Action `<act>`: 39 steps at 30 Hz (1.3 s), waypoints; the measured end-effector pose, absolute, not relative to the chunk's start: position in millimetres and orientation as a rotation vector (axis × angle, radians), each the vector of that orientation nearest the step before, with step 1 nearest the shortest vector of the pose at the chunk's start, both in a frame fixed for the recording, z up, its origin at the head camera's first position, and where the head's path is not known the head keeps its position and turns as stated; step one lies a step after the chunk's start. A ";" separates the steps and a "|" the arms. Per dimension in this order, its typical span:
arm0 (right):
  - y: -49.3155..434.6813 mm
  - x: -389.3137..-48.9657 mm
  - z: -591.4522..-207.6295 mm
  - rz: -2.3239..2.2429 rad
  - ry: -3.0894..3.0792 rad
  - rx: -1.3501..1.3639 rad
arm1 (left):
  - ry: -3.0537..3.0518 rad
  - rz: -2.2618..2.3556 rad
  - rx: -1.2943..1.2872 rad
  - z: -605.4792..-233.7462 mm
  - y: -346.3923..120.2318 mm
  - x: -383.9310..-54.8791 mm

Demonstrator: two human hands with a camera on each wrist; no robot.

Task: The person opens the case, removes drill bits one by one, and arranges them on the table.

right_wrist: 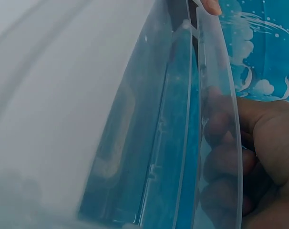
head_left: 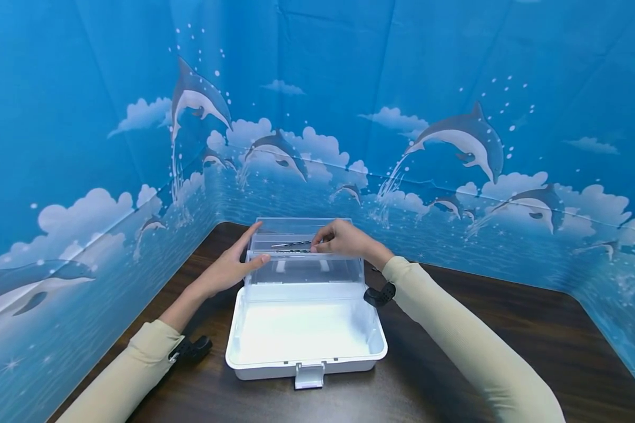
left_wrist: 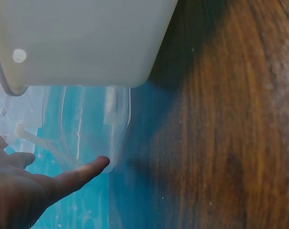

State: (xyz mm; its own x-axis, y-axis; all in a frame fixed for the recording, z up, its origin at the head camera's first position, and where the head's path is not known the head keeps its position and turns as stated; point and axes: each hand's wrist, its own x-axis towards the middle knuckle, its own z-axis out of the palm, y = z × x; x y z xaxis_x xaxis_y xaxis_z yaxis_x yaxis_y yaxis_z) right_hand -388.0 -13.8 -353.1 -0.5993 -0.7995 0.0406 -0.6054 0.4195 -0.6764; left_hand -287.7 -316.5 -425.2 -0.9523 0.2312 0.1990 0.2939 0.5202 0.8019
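Note:
A white plastic storage box point(head_left: 307, 332) stands open on the table, with its clear lid point(head_left: 261, 271) raised and a clear tray point(head_left: 264, 239) folded up at the back. Two thin, dark spiral drill bits point(head_left: 291, 244) lie side by side at the tray. My right hand point(head_left: 344, 239) reaches over its right side and pinches the end of the nearer one. In the right wrist view, that hand's curled fingers point(right_wrist: 221, 162) show through the clear wall. At the tray's left end, my left hand point(head_left: 227, 269) rests with fingers and thumb extended, touching the clear plastic.
A white latch point(head_left: 309, 376) hangs from the box's front edge. Dark wooden table point(head_left: 455, 352) surrounds the box. A blue dolphin-printed cloth point(head_left: 317, 117) hangs close behind and along the sides. Part of a small dark object shows near the right wrist.

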 end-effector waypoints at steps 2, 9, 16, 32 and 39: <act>-14.2 -387.7 -352.8 -0.971 2.383 -1.202 | -2.679 -1.434 -0.467 -425.0 -316.6 -287.8; -14.4 -386.9 -356.5 -0.986 2.387 -1.218 | -2.683 -1.430 -0.461 -426.6 -317.7 -289.1; -10.9 -382.8 -357.3 -1.045 2.368 -1.200 | -2.698 -1.420 -0.443 -427.8 -317.0 -289.2; -1.8 -385.8 -351.8 -1.124 2.439 -1.229 | -2.684 -1.425 -0.462 -424.5 -316.7 -288.6; 7.3 -386.6 -349.9 -1.140 2.464 -1.197 | -2.684 -1.423 -0.460 -426.9 -318.6 -288.0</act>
State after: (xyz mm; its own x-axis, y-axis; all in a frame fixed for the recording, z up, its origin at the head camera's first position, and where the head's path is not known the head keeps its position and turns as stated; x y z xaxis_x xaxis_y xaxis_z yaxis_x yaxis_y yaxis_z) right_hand -386.6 7.3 -349.9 -0.6618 -0.7316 0.1639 -0.5985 0.3839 -0.7032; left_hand -288.0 -318.6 -426.9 -0.9528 0.2291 0.1991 0.2934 0.5267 0.7978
